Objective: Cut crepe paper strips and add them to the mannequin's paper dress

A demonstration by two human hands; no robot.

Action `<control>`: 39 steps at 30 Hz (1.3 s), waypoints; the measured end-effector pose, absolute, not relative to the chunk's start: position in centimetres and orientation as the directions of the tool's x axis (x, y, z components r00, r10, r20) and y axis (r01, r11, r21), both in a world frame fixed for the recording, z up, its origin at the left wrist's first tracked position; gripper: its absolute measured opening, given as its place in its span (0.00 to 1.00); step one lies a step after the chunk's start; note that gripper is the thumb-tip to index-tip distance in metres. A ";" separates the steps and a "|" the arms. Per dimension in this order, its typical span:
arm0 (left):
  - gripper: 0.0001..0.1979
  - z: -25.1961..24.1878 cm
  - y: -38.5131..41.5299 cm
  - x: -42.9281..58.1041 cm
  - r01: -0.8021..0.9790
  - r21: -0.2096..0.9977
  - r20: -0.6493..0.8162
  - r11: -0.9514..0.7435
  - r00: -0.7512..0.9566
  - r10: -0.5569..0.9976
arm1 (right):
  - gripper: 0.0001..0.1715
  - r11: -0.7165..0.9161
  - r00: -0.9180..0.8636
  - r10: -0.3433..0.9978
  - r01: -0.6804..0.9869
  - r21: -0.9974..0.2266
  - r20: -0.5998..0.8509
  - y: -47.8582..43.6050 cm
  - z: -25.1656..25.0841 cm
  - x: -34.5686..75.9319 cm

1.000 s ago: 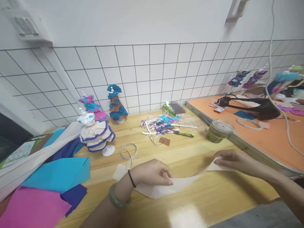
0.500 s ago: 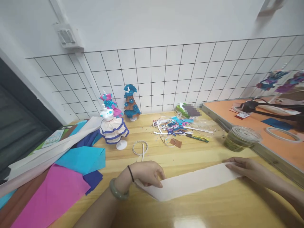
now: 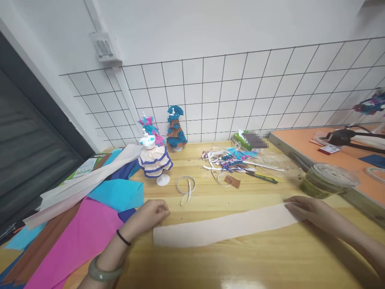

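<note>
Pale paper strip (image 3: pixel 222 228): I see it stretched from left to right across the near part of the wooden table (image 3: pixel 180 269). The left hand (image 3: pixel 157 212) is bent in, just beside the strip's left end and not touching it. Its fingers are curled up small, and I cannot tell if the tips meet or have anything in them. That arm wears one black band (image 3: pixel 123 238) and one green bracelet (image 3: pixel 104 275). The right hand (image 3: pixel 308 212) reaches in from the right, with its thumb over the strip and its fingers closed on the right end, so that end is hidden.

To the left lie big paper sheets (image 3: pixel 87 237) in pink, brown, white and blues. They cover each other, so I cannot count them all.

Farther back are one thin ring (image 3: pixel 177 185) with a loose ribbon (image 3: pixel 189 192), one brown scrap (image 3: pixel 232 181), one yellow and black cutter (image 3: pixel 261 176) and, on the right, one clear tub (image 3: pixel 327 180) with a lid. Behind the cutter is a messy heap of snips (image 3: pixel 230 157), too mixed up to count.

Farther still, I count three little dressed figures (image 3: pixel 155 160) on the left; the front one hides part of the pink and blue one. One green pack (image 3: pixel 239 139) is partly blurred. The orange table (image 3: pixel 296 146) runs off the right side, and its black thing (image 3: pixel 345 138) is cut off.
</note>
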State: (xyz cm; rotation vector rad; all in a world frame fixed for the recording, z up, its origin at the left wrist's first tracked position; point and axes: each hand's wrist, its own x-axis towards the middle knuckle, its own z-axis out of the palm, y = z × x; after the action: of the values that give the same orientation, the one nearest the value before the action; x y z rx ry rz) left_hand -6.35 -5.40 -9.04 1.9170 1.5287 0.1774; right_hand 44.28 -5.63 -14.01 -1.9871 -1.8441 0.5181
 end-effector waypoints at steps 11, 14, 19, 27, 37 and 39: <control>0.17 -11.1 -2.5 -0.2 0.822 0.179 0.162 -0.541 0.518 0.840 | 0.22 -0.215 0.218 0.973 0.774 -0.596 -0.068 -6.9 -14.6 43.4; 0.17 -11.7 -0.8 -0.4 0.843 0.133 0.144 -0.521 0.504 0.852 | 0.21 -0.223 0.239 0.970 0.786 -0.576 -0.050 -7.1 -14.7 43.1; 0.20 -11.9 2.0 -0.3 0.877 0.095 0.148 -0.472 0.456 0.877 | 0.20 -0.203 0.225 0.974 0.801 -0.563 -0.029 -6.9 -15.1 43.3; 0.22 -11.8 6.7 0.9 0.918 0.108 0.237 -0.381 0.349 0.907 | 0.21 -0.215 0.266 0.964 0.808 -0.549 0.014 -6.9 -15.4 43.3; 0.13 -9.0 0.6 -0.3 0.796 0.075 0.731 -0.601 0.367 0.576 | 0.20 -0.252 0.410 0.906 0.723 -0.643 0.106 -7.0 -17.3 44.8; 0.11 -7.3 0.2 -2.3 0.791 0.089 0.887 -0.606 0.214 0.409 | 0.18 -0.244 0.412 0.904 0.720 -0.650 0.117 -6.8 -17.7 45.1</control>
State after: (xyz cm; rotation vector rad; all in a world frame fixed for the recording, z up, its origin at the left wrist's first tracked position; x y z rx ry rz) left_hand -2.26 0.21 -7.27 2.7197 1.4366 1.7484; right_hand 45.09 -6.78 -17.75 -2.0355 -1.3733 0.3735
